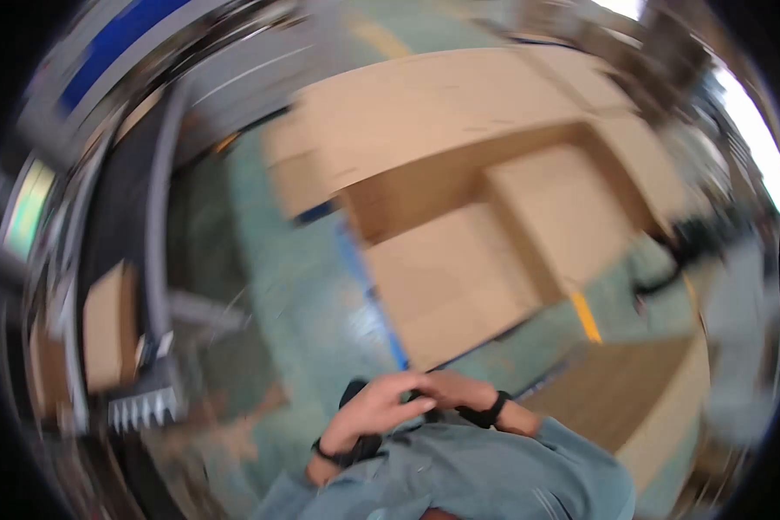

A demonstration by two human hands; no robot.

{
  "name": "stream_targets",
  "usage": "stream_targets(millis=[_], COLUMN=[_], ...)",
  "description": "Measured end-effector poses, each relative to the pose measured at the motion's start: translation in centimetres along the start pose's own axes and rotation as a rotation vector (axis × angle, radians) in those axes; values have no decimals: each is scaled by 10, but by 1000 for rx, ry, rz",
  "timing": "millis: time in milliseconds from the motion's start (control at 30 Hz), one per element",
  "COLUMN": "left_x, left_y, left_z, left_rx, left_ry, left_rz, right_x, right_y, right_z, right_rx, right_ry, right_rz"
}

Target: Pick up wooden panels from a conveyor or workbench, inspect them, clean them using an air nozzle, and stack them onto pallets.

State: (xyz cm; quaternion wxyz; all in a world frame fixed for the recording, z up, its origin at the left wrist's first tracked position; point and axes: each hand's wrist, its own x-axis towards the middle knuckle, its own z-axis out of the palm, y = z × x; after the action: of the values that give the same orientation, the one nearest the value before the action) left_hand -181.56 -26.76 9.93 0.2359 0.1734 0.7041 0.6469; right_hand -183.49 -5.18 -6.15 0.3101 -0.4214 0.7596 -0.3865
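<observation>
My left hand (380,411) and my right hand (452,389) meet in front of my waist, the left fingers reaching over to the right hand. On the left, the thumb stands apart from stretched fingers, and nothing shows in the grip. The right fingers are mostly hidden behind the left ones. Both wrists wear dark bands. Just beyond my hands stands a large open cardboard box (442,282), its wide far flap (433,104) folded outward. A smaller cardboard block or carton (568,204) fills its right part. Neither hand touches the box.
A dark conveyor (126,191) runs along the left, carrying a cardboard carton (110,329). Another large cardboard box (620,390) stands close by at my right. Blue edging (381,325) shows under the open box on the green floor (308,286). A blurred dark shape (698,243) is at right.
</observation>
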Motion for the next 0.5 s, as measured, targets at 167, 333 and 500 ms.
stream_targets(millis=[167,333,500], left_x=[-49,-136,-202], left_y=[-23,-60,-69], left_z=[-24,-136,-241], left_rx=[-43,-5,40], left_ry=[333,505,624], left_rz=[-72,-110,-130], right_x=[59,192,312], right_y=[-34,-79,-129], right_z=[-14,25,30], right_rx=[-65,-175,-241], right_ry=[-259,-515,-476], right_rz=[-16,-8,46])
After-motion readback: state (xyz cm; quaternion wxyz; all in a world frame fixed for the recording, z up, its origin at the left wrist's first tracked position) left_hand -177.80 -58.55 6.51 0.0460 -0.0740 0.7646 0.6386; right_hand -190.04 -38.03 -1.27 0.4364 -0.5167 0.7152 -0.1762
